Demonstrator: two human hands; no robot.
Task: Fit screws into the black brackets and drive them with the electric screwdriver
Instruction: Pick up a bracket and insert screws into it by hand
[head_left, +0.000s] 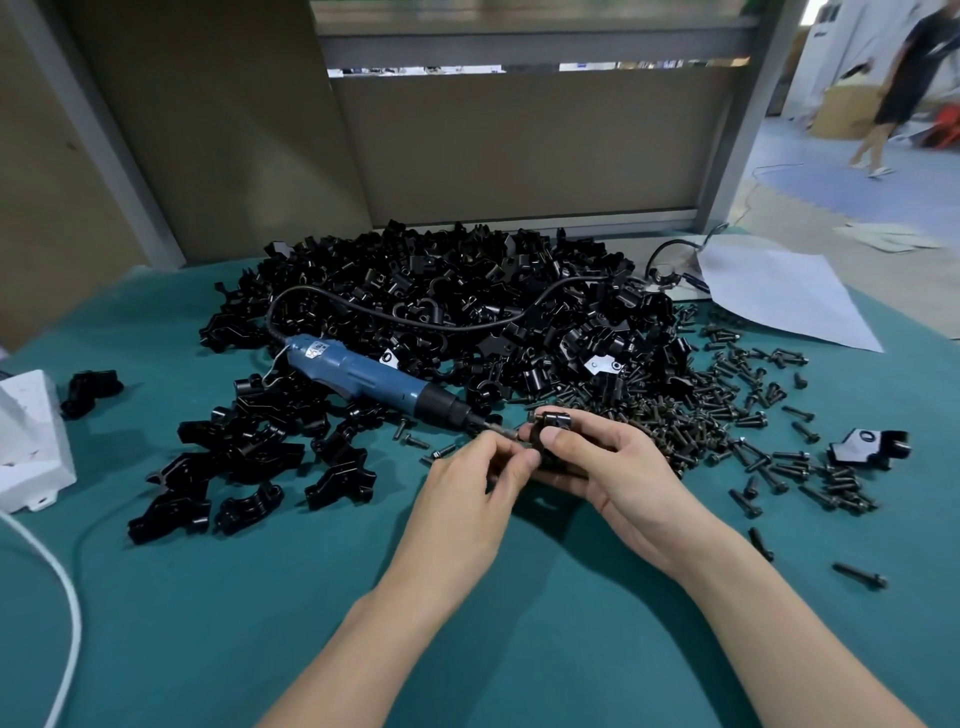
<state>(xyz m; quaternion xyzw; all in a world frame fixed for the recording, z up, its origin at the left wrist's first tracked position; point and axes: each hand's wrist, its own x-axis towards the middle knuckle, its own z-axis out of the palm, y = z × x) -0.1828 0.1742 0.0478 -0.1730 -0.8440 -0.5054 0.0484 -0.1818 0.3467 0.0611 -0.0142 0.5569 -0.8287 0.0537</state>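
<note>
My right hand (608, 462) grips a black bracket (551, 427) just above the green table. My left hand (467, 478) pinches a small screw at the bracket's left side; the screw itself is mostly hidden by my fingertips. The blue electric screwdriver (363, 376) lies on the table, its bit pointing right toward the bracket, its black cord looping back over the big heap of black brackets (441, 291). Loose black screws (753, 415) are scattered to the right of my hands. A group of brackets (244, 457) lies to the left.
A white plastic box (28, 441) and a white cable (62, 587) sit at the left edge. A white sheet of paper (779, 291) lies at the back right. One bracket (872, 447) lies alone at the right. A person walks at the far right (904, 83).
</note>
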